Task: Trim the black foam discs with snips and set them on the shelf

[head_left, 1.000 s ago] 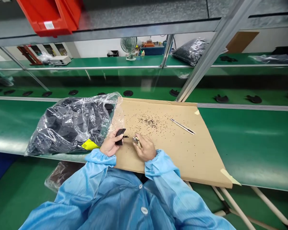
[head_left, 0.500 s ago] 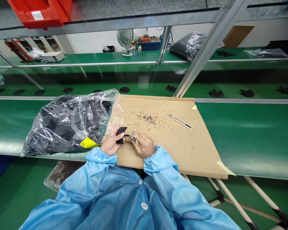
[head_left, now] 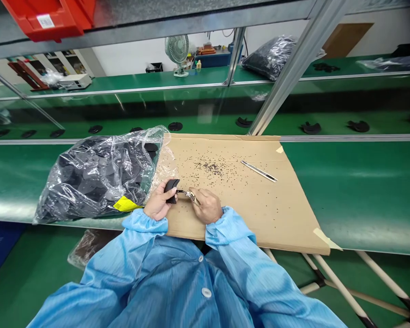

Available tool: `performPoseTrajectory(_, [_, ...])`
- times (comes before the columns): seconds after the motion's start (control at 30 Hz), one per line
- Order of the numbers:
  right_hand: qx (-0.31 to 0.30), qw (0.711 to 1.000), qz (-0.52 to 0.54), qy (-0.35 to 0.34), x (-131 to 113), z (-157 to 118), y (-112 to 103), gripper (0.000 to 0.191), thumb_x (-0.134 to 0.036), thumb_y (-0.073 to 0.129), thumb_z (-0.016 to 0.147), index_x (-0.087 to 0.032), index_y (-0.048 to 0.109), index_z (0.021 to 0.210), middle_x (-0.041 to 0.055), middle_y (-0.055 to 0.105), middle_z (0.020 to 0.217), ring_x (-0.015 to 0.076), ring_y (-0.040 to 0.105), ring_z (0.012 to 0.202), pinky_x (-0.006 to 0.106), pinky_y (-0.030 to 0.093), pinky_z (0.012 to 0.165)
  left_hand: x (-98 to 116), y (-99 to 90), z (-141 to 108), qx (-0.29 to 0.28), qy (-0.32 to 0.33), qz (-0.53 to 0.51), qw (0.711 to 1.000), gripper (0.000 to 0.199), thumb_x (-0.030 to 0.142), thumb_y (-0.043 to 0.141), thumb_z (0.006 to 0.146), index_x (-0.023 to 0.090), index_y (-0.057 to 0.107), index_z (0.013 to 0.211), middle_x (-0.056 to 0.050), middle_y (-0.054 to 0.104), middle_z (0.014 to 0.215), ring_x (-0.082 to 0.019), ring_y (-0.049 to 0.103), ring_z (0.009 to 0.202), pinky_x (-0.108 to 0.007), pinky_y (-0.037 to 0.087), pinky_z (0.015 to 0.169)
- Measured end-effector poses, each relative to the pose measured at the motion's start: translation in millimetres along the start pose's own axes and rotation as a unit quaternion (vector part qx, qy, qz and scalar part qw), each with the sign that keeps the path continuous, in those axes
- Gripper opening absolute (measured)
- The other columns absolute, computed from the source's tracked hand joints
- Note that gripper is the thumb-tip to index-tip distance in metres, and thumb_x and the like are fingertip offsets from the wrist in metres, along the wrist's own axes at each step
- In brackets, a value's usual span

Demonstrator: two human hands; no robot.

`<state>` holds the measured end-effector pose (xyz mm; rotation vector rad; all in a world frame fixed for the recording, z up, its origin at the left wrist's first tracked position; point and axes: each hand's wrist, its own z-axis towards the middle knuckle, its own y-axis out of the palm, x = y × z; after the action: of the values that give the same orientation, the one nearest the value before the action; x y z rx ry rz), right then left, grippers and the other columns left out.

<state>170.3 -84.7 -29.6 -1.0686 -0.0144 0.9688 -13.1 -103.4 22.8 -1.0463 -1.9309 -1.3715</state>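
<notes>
Tool in right hand, now at black piece, previously apart

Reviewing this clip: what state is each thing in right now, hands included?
Left hand: closed on black part
Black part: held up, thin end jutting toward the tool
Right hand: closed on small metal tool
Small metal tool: held; jaws too small to tell
Clear plastic bag: bulging with dark parts
Cardboard sheet: flat, taped at right corners
Dark bits: scattered
Slim cutter: lying down
Fan: upright; spinning unclear
</notes>
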Motion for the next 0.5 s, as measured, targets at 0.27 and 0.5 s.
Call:
performPoseTrajectory(0.27, [-0.011, 0.998, 0.058, 0.029, 2.5, 2.2, -1.8, 0.034, -0.021, 0.048, 0.086, -0.019, 0.057, 0.118, 0.0067, 0.065, 0.086, 0.0196, 0.06, 0.077, 0.03, 0.048, 0.072, 1.4, 7.9, 1.9, 0.01, 0.038, 0.044, 0.998, 0.059, 0.02, 0.078, 0.062, 0.025, 0.05, 0.114, 0.003, 0.054, 0.081, -0.011, 0.059, 0.061, -0.027, 0.051, 0.059])
performPoseTrajectory(0.5, [-0.006, 0.989, 0.142, 0.052, 2.1, 3.5, -7.5, 0.032, -0.024, 0.05, 0.086, -0.023, 0.06, 0.117, 0.0051, 0.066, 0.086, 0.0181, 0.062, 0.078, 0.029, 0.05, 0.072, 0.5, 17.0, 2.5, 0.006, 0.061, 0.047, 0.997, 0.059, 0.02, 0.078, 0.062, 0.026, 0.049, 0.114, 0.003, 0.054, 0.081, -0.01, 0.058, 0.06, -0.027, 0.05, 0.059])
